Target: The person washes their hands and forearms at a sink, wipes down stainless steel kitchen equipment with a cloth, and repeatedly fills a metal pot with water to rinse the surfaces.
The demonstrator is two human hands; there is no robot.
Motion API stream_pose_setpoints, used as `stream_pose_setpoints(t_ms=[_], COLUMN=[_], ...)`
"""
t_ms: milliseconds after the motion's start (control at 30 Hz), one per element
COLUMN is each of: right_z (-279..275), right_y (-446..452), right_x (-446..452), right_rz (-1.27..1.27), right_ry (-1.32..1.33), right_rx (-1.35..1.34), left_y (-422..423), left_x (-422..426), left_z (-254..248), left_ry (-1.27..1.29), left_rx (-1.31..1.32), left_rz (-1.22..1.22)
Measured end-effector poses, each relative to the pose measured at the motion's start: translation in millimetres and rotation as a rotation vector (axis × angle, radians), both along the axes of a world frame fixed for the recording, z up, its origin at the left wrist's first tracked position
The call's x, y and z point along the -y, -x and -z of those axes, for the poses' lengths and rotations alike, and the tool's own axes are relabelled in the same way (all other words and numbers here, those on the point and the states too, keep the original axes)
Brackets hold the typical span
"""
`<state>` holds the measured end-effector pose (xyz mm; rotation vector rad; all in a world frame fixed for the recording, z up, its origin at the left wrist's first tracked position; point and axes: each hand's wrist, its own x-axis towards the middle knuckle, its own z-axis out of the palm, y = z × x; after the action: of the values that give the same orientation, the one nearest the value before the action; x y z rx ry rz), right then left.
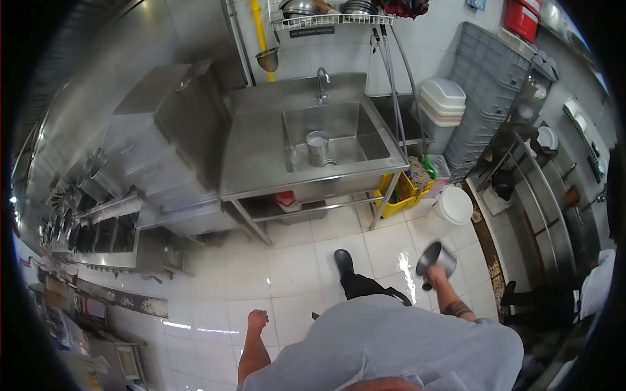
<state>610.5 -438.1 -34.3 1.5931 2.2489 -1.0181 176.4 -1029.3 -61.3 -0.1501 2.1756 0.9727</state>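
Observation:
My right hand is closed round the handle of a metal saucepan, held out over the floor to my right. The dark round opening of the saucepan faces left. My left hand hangs low at my left side, fingers curled in, with nothing visible in it. Ahead of me stands a steel sink with a tap at its back. Inside the basin sits a round metal pot, near the drain.
A yellow mop bucket and a white bucket stand right of the sink. Grey crates are stacked behind them. At left are a steel cabinet and a stove. Another person is at far right. The tiled floor shines.

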Motion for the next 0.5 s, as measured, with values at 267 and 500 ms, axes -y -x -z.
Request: stream_pose_setpoints(t_ms=[267,500], right_z=[-326.3,-511.1], right_y=[364.9,620.6], right_x=[-165.4,-301.9], right_rz=[0.147,-0.207], right_ry=[-0.839,-1.087], right_rx=[-0.838,-1.100], left_y=[50.9,35.7], left_x=[-73.8,-93.2], left_z=[32.8,13.0], left_ry=[0.242,0.494], left_rx=[-0.412,-0.364], left_rz=[0.864,1.170])
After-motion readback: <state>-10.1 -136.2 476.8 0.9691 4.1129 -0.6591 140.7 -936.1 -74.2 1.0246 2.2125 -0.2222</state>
